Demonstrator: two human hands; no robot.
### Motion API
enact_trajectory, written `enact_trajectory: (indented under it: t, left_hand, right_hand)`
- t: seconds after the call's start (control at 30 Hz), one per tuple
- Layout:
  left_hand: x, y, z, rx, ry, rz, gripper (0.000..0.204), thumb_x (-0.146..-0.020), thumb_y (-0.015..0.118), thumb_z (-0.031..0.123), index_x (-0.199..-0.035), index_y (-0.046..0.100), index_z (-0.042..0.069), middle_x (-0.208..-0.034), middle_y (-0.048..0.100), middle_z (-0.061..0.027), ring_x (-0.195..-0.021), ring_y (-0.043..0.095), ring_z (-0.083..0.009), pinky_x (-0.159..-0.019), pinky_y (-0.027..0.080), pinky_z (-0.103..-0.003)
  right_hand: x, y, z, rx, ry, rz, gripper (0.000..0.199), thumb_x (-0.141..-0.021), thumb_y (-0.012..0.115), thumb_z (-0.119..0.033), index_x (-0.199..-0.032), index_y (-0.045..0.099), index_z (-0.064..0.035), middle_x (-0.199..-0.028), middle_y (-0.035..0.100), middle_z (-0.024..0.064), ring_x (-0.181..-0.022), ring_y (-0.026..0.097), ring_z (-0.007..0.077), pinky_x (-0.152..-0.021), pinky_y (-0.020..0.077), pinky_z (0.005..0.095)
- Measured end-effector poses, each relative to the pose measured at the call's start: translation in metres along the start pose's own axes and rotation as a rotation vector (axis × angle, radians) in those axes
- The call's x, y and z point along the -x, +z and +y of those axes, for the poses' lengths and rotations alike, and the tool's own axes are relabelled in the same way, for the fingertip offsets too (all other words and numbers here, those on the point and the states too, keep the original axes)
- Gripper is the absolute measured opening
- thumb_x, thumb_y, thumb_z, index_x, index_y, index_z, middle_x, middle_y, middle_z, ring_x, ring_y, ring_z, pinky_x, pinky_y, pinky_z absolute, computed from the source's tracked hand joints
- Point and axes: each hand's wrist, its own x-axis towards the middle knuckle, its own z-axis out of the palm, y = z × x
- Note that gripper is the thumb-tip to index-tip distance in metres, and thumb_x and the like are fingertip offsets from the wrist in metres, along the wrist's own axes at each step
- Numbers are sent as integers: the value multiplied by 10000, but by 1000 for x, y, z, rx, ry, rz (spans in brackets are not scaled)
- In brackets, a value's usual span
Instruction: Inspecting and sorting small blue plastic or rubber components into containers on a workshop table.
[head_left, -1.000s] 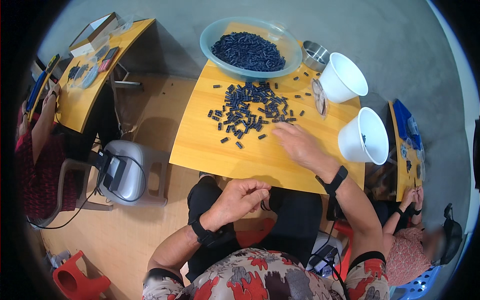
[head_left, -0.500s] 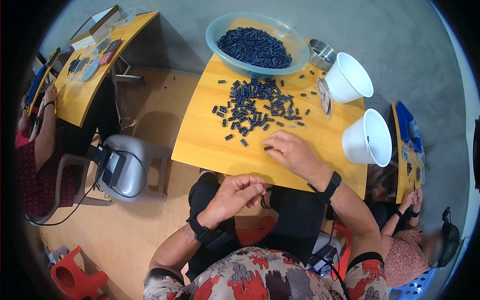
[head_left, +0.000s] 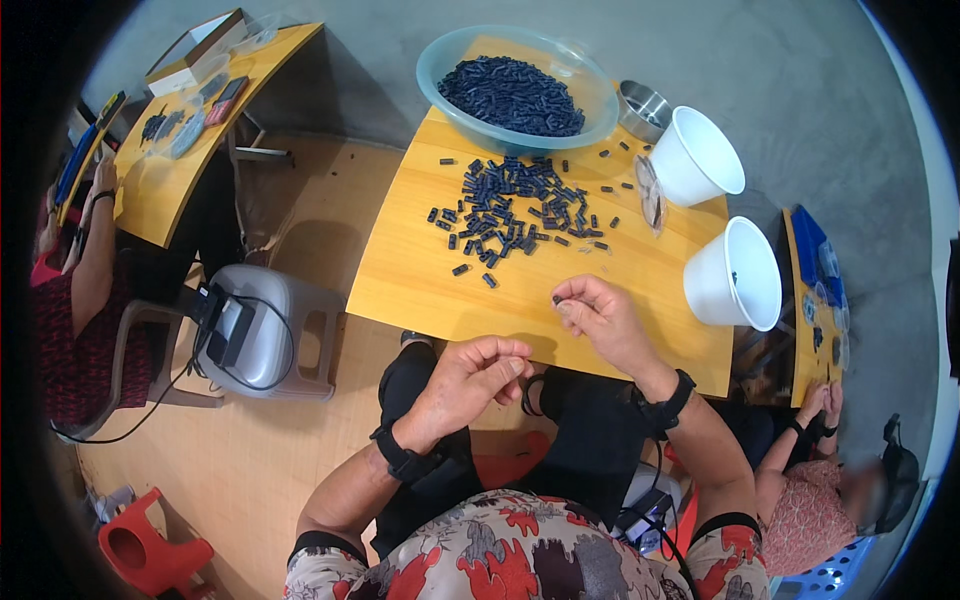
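Right hand (head_left: 603, 318) pinches a small dark part (head_left: 557, 298) at frame centre — over the yellow table (head_left: 420, 280). Left hand (head_left: 470, 378), fingers curled together, sits lower — pile of dark parts (head_left: 510, 205) above.

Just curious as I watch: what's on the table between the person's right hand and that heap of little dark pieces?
In the head view, mostly bare yellow tabletop separates the right hand from the heap of dark pieces; only two stray pieces lie off its near edge.

Smooth wooden table (head_left: 420, 290); glossy plastic bowl (head_left: 440, 90).
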Motion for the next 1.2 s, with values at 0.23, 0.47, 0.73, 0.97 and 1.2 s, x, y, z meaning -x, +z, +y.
enact_trajectory:
  t: [0.23,0.47,0.73,0.97,1.2]
  left_hand:
    - [-2,2,-2,-9,-75,18,182,-915,528,93,-1061,605,16,-872,647,-44,-642,586,-80,-609,503,-219]
    - [-3,4,-1,-14,-90,16,178,-915,527,93,-1053,606,13,-873,646,-43,-646,583,-80,-610,497,-218]
    - [6,11,6,-12,-61,-20,178,-914,527,84,-1050,601,-3,-870,644,-46,-651,579,-79,-615,493,-218]
    - [19,25,15,-37,43,-9,180,-915,527,82,-1057,600,0,-870,645,-45,-656,573,-74,-624,488,-213]
    - [29,35,21,-17,173,41,193,-915,532,92,-1079,592,10,-877,648,-34,-687,558,-63,-639,481,-214]
  right_hand:
    - [-7,-29,19,45,86,113,147,-872,533,-37,-1014,550,-2,-848,573,8,-700,523,61,-631,447,203]
    - [1,-26,5,-90,17,245,138,-883,514,-24,-1012,547,10,-854,571,19,-681,513,64,-631,451,206]
    - [35,-5,-28,-334,-8,153,164,-891,519,-31,-1046,548,12,-883,584,37,-708,522,76,-642,459,217]
    - [55,10,-44,-524,2,77,182,-894,549,-71,-1060,543,2,-895,605,49,-701,537,83,-640,466,218]
    - [70,25,-47,-503,-1,36,149,-904,545,-83,-1029,523,-5,-875,617,70,-689,549,83,-628,463,206]
